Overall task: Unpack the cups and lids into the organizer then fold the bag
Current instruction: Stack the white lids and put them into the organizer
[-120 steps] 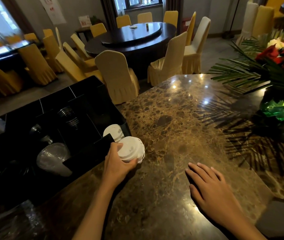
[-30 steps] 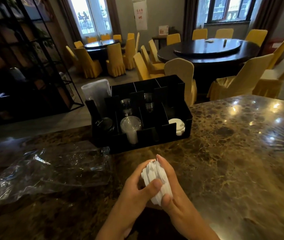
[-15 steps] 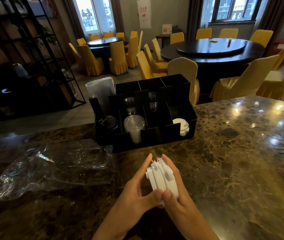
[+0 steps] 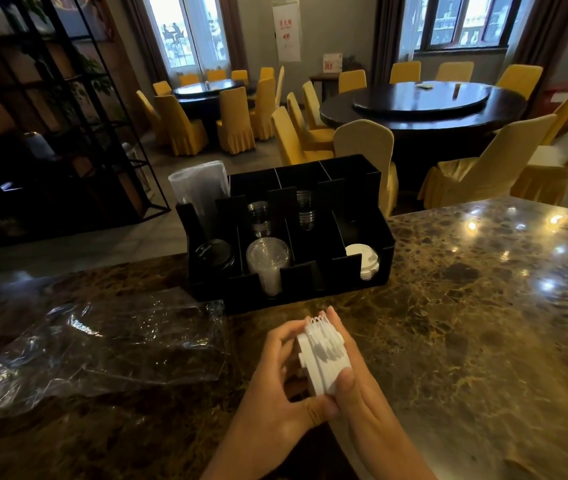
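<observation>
White plastic lids, a fanned stack point(image 4: 322, 355), sit clamped between my two hands above the brown marble counter point(image 4: 466, 323).

My left hand point(image 4: 284, 393) cups the stack's near face with its thumb under the bottom edge; my right hand point(image 4: 355, 386) presses the far face, both closed on it. Left of them a crumpled clear plastic bag point(image 4: 102, 348) lies flat. Beyond, the black compartmented organizer point(image 4: 384, 258) holds clear cups point(image 4: 268, 261), black lids point(image 4: 215, 256) and more white lids point(image 4: 362, 259), nothing blocking it.
</observation>
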Demonstrator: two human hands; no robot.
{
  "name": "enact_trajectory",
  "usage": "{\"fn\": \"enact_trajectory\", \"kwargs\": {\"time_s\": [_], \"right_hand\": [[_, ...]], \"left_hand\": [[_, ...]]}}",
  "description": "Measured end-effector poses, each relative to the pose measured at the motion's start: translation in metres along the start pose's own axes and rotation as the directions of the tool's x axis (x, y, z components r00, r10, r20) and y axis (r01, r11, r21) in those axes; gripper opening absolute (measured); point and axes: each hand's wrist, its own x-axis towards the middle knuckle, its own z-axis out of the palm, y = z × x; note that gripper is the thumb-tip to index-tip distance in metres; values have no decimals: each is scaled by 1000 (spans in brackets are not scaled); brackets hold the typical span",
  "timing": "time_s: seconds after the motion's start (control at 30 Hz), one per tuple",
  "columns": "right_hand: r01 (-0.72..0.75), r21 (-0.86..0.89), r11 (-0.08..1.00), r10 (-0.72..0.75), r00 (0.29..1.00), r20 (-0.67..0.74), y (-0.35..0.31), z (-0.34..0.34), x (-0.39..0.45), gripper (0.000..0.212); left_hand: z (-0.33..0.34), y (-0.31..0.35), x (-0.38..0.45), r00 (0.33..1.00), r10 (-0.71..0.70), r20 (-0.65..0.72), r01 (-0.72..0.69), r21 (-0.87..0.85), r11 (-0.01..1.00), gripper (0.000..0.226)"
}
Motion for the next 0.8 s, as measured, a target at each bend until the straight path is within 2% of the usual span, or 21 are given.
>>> {"fn": "enact_trajectory", "kwargs": {"time_s": [0.1,0.17,0.23,0.37,0.53,0.63,0.7,0.8], "right_hand": [[-43,144,989,51,997,-52,6,-8,5,70],[-56,273,960,80,994,-76,12,-14,7,58],[-56,339,939,94,991,-98,16,-21,13,48],[-39,274,961,112,961,-254,18,-38,30,45],[7,210,978,97,873,-479,12,-60,63,34],[46,326,944,124,868,-481,5,-73,90,20],[50,443,895,180,868,-463,2,-82,110,21],[34,524,851,243,859,-451,6,-96,140,28]], "left_hand": [[5,-4,10,1000,8,-18,-9,-22,1000,82],[9,-6,16,999,6,-40,-6,-11,1000,85],[11,-6,28,997,46,-65,-40,77,996,85],[8,-4,59,992,101,-75,-76,285,955,85],[15,3,112,986,166,-24,-138,439,888,78],[24,5,149,952,302,-46,-235,523,819,62],[27,3,174,923,377,-79,-268,570,777,52],[29,-1,209,892,445,-81,-292,647,704,45]]}}
